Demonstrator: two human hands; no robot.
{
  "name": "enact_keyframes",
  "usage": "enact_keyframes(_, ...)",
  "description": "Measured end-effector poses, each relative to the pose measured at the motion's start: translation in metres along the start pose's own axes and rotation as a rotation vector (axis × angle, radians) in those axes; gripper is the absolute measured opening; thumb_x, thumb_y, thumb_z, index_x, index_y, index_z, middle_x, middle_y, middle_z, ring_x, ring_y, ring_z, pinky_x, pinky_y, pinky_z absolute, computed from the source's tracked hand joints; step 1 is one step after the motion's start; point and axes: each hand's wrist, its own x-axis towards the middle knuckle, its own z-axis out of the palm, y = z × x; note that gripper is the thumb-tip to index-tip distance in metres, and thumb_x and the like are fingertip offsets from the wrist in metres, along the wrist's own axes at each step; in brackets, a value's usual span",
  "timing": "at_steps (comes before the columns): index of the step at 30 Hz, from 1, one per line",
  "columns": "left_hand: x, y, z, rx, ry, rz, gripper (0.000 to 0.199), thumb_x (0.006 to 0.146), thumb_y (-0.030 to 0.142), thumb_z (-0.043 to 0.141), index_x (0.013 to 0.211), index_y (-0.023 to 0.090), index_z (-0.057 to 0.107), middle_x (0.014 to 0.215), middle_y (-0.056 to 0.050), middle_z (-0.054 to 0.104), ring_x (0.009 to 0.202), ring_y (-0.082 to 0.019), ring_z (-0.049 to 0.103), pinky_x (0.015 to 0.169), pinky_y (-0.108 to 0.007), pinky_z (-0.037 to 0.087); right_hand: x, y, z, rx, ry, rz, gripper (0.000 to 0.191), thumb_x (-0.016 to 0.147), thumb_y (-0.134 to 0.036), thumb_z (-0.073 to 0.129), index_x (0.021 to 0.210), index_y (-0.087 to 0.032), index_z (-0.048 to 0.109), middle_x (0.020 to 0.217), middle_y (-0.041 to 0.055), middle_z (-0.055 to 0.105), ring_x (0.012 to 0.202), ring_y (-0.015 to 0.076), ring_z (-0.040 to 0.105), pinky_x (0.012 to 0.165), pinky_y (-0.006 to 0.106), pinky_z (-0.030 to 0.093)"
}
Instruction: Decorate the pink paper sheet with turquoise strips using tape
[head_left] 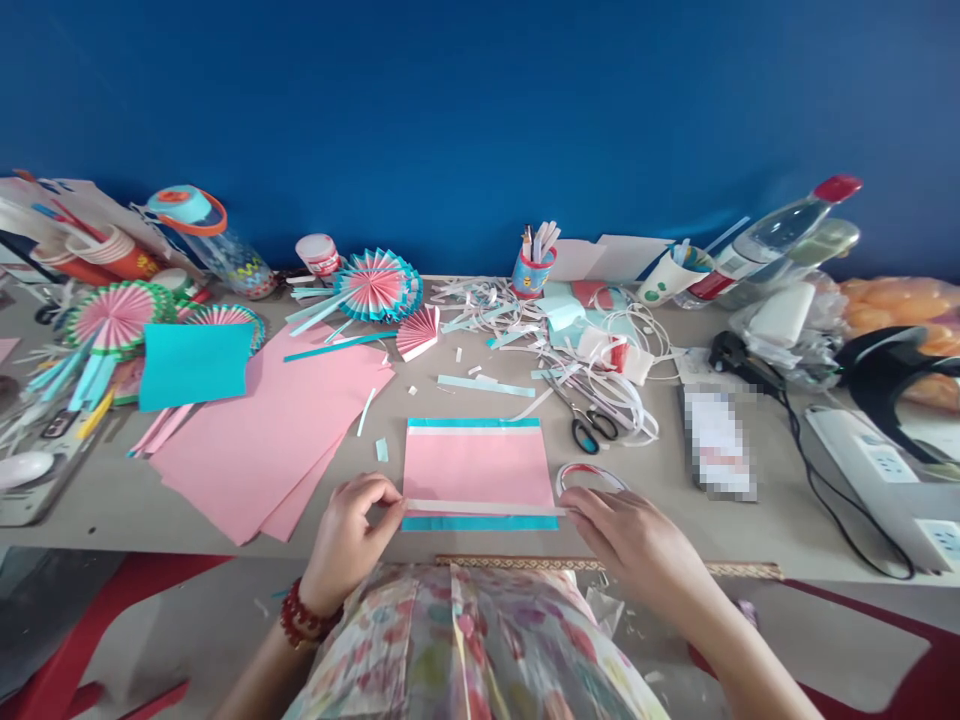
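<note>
A pink sheet of paper (474,468) with blue bands along its far and near edges lies in front of me. A strip of white tape (484,508) stretches across it just above the near blue band. My left hand (358,525) pinches the tape's left end between thumb and forefinger. At the other end, my right hand (634,530) has its fingers closed on the tape. A tape roll (589,470) lies just beyond my right fingers, partly hidden by them. Whether the strip touches the paper along its length, I cannot tell.
Pink sheets (277,430) and a blue sheet (196,365) lie left. Scissors (592,425) rest among white paper scraps (622,395) ahead. Folded paper rosettes (375,288) stand at the back. A phone (716,440) and power strip (874,475) are right.
</note>
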Motion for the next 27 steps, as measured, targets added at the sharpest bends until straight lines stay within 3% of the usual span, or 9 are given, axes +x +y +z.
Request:
enact_keyframes(4, 0.0, -0.003, 0.0, 0.079, -0.032, 0.008, 0.021, 0.09, 0.027, 0.052, 0.071, 0.02, 0.053, 0.073, -0.001, 0.062, 0.073, -0.017, 0.059, 0.072, -0.028, 0.043, 0.007, 0.001, -0.001, -0.044, -0.026, -0.012, 0.025, 0.101, -0.032, 0.036, 0.092, -0.024, 0.058, 0.076, -0.0002, 0.068, 0.064, 0.0155, 0.063, 0.058, 0.026, 0.041)
enact_keyframes(12, 0.002, -0.002, 0.0, 0.246, -0.096, 0.065, 0.021, 0.093, 0.025, 0.046, 0.075, 0.021, 0.056, 0.077, -0.001, 0.064, 0.078, -0.018, 0.058, 0.079, -0.032, 0.039, 0.011, -0.001, 0.006, -0.245, -0.033, -0.069, 0.034, 0.102, -0.028, 0.033, 0.082, -0.021, 0.059, 0.071, 0.0018, 0.064, 0.057, 0.013, 0.055, 0.055, 0.027, 0.03)
enact_keyframes(27, 0.002, 0.0, 0.001, 0.4, -0.099, 0.182, 0.019, 0.092, 0.02, 0.044, 0.076, 0.021, 0.055, 0.076, -0.001, 0.06, 0.075, -0.018, 0.055, 0.08, -0.034, 0.038, 0.015, -0.006, 0.007, -0.457, -0.108, -0.118, 0.019, 0.093, -0.016, 0.049, 0.079, -0.022, 0.061, 0.071, -0.0004, 0.065, 0.054, 0.0148, 0.053, 0.055, 0.033, 0.021)
